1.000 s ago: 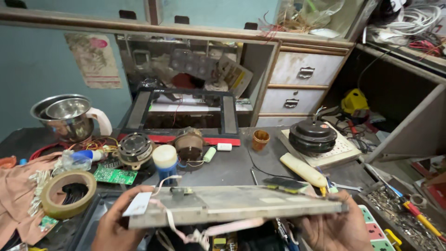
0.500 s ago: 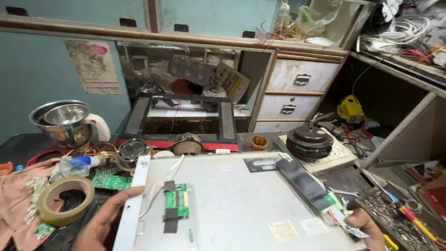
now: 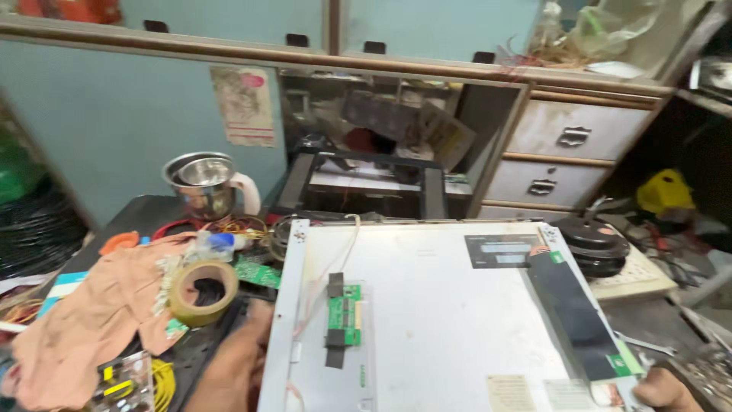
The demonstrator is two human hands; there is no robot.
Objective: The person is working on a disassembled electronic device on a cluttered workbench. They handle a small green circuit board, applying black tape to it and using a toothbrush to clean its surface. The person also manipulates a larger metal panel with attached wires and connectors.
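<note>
Room: a pale blue-green wall is running behind a cluttered dark workbench point(image 3: 145, 217), with worn whitish drawers point(image 3: 568, 152) standing at the far right.
Surface: the bench is lying under an orange cloth point(image 3: 91, 305), a roll of tan tape point(image 3: 203, 292), a small green circuit board point(image 3: 258, 272) and a steel jug with a white handle point(image 3: 207, 185).
Panel: a large flat white metal panel point(image 3: 442, 320) is lying face down, spanning the space between the two hands; its sheet is smooth and matte.
Panel fittings: a little green board with a black strip point(image 3: 343, 314) is sitting just beyond the left fingers, and a long black ribbon strip point(image 3: 573, 305) is running diagonally up from the right fingers.
Round part: a black disc-shaped unit point(image 3: 591, 243) is resting well beyond the right hand.
Left hand point(image 3: 232, 366): it is pressing against the panel's left edge, palm turned inward; the fingers are hidden under the sheet, so the grasp cannot be told.
Right hand point(image 3: 667, 391): only curled knuckles are showing at the panel's near right corner; the grasp cannot be told.
</note>
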